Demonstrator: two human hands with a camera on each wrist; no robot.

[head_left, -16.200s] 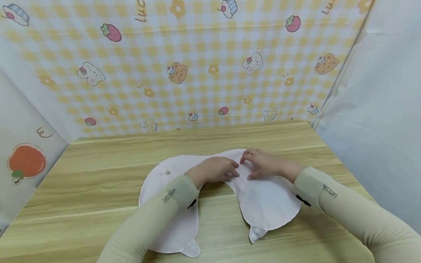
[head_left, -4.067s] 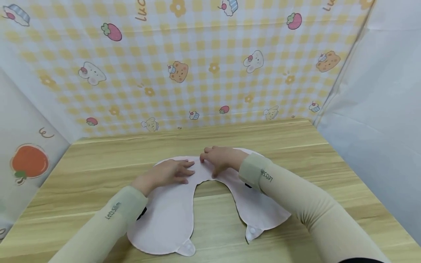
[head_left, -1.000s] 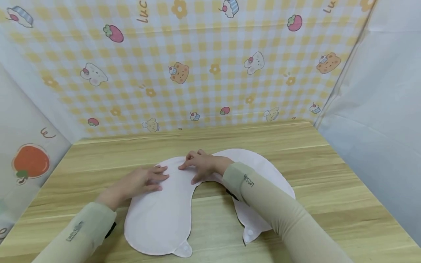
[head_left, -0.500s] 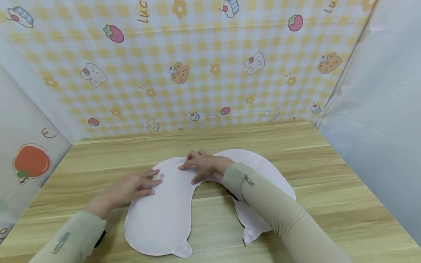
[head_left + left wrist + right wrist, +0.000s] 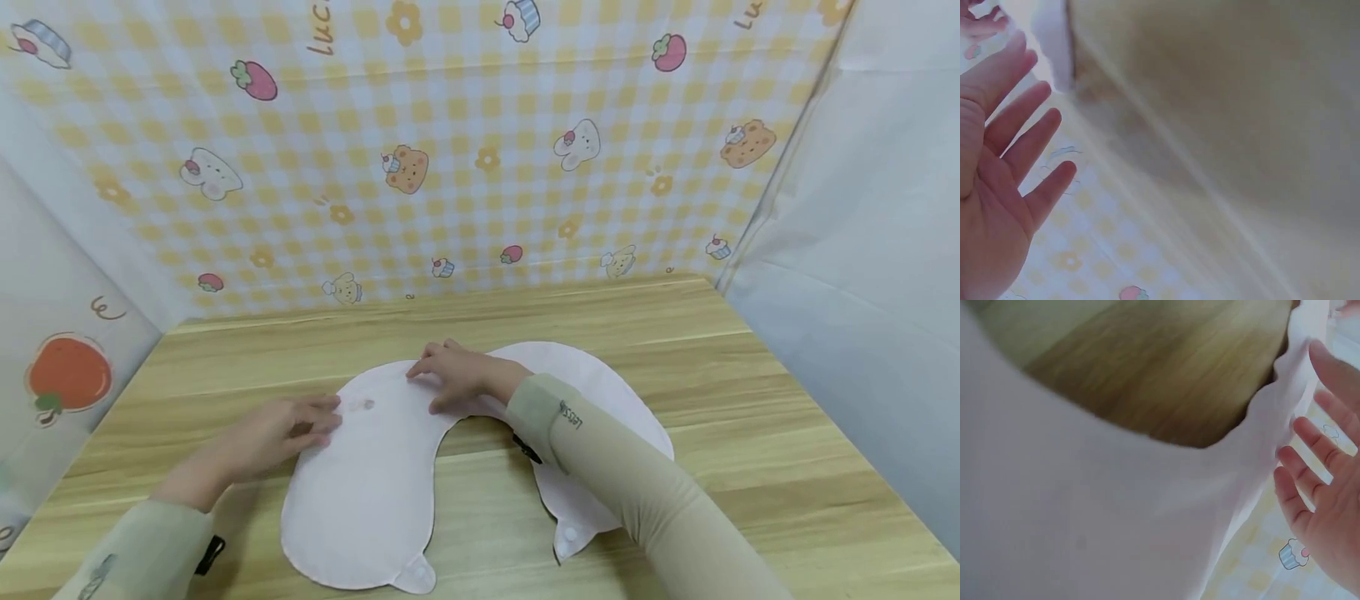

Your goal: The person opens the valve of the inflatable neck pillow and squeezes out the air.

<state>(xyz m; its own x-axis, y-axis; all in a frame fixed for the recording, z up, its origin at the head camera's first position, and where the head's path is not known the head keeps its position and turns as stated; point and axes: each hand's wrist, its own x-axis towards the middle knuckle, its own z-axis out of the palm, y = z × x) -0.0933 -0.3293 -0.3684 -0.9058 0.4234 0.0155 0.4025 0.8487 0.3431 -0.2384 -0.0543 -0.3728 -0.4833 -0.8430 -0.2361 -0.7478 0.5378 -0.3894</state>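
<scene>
A pale pink U-shaped neck pillow [image 5: 360, 492] lies flat on the table, its curve at the back and both ends toward me. Each end carries a small tab [image 5: 416, 575] with a round snap. On its left part shows a small clear valve-like spot [image 5: 367, 404]. My left hand [image 5: 281, 433] touches the pillow's outer left edge with loosely extended fingers; in the left wrist view that hand [image 5: 997, 187] has its fingers spread. Across the narrow back part rests my right hand [image 5: 461, 375], thumb and fingers apart; the right wrist view shows the hand [image 5: 1329, 500] beside the wavy inner edge.
The wood-grain table [image 5: 750, 433] reaches back to a yellow checked cloth [image 5: 465, 108] with cartoon prints. White sheeting [image 5: 885, 208] hangs at the right, and a printed white panel [image 5: 67, 292] stands at the left.
Both hands have travelled leftward over the pillow since the oldest frame. In the last second my left hand slid to the outer left edge, uncovering the valve-like spot; my right hand hardly moved.
</scene>
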